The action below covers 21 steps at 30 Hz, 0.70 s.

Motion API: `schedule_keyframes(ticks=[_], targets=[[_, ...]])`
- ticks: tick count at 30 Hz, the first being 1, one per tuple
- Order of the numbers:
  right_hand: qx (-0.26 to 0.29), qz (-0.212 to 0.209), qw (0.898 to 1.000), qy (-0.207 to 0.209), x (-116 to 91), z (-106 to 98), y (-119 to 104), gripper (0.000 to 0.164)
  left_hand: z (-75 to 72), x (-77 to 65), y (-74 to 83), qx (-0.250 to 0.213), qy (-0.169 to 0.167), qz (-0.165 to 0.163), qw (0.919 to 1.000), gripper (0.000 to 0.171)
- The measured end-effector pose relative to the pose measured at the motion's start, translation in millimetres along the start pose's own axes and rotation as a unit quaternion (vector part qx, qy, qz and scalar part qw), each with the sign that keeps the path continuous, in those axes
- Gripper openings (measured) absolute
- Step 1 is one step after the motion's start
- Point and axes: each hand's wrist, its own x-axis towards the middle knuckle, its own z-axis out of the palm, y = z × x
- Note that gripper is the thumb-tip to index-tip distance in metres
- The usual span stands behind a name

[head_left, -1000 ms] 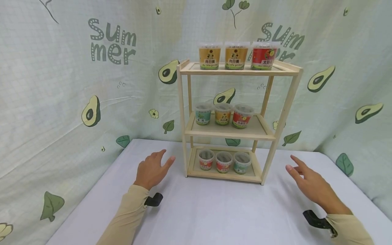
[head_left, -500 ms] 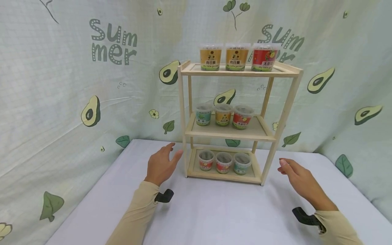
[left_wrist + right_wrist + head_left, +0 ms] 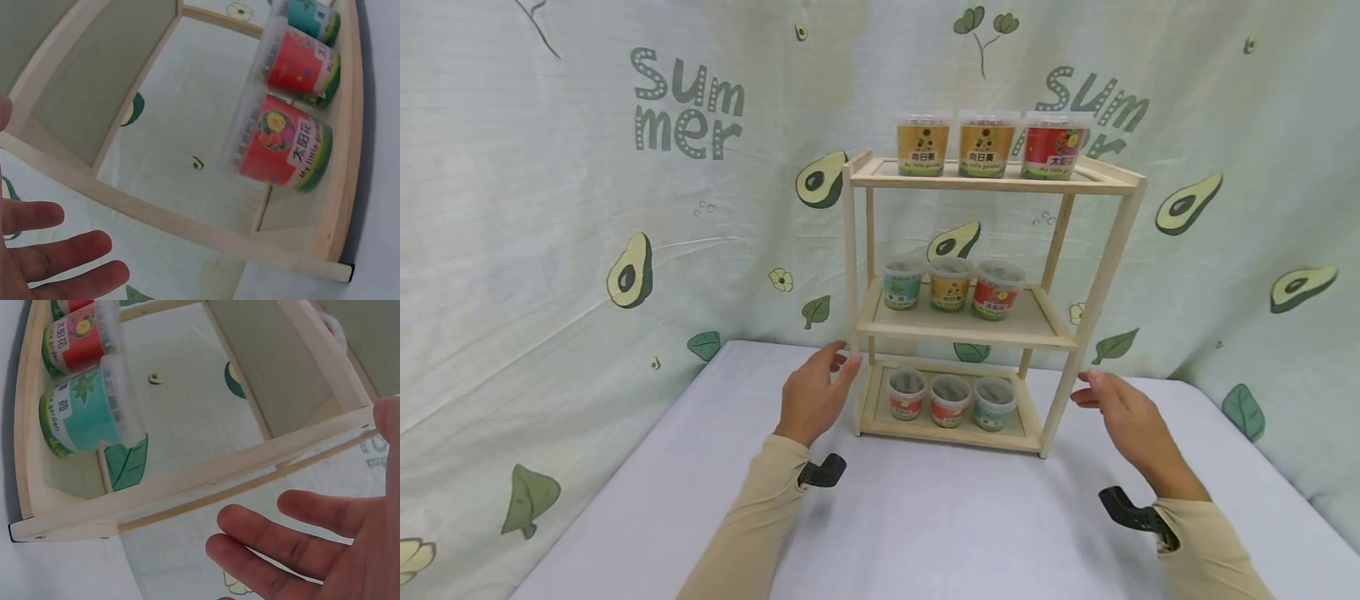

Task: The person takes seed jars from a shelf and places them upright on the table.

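Observation:
A three-tier wooden shelf [image 3: 962, 330] stands on the table. My left hand [image 3: 812, 396] is beside its left front post, fingers spread, the thumb overlapping the post in the head view; whether it touches cannot be told. To the right, my right hand [image 3: 1135, 417] lies just outside the right post with extended fingers [image 3: 281, 544] and holds nothing. Lidded plastic cups line each tier. On top are two orange cups [image 3: 922, 150] and a red cup [image 3: 1051, 152]. The middle tier bears a teal cup [image 3: 902, 288], an orange cup [image 3: 950, 290] and a red cup [image 3: 995, 298]. Two red cups [image 3: 906, 407] and a teal cup [image 3: 992, 415] sit lowest.
A white-covered table [image 3: 940, 517] extends in front of the shelf and to both sides. Behind hangs a pale curtain [image 3: 760, 208] printed with avocados, leaves and lettering. Each wrist carries a black strap device [image 3: 823, 472].
Both hands have moved inward toward the shelf's two side posts, the left one going right and the right one going left. The shelf and cups keep their places; the head view has shifted slightly.

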Motion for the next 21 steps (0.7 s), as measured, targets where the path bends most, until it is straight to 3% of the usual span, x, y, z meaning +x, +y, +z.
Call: schedule_keyframes(ticks=[12,21], targets=[[0.079,0.010,0.996,0.047,11,5,-20,0.062,-0.2,6.6,16.7,-0.040,0.010,-0.010,0.9991,0.063],[0.077,0.025,0.993,0.082,10,9,-25,0.064,3.9,15.5,22.0,-0.080,0.066,-0.003,0.9946,0.058]])
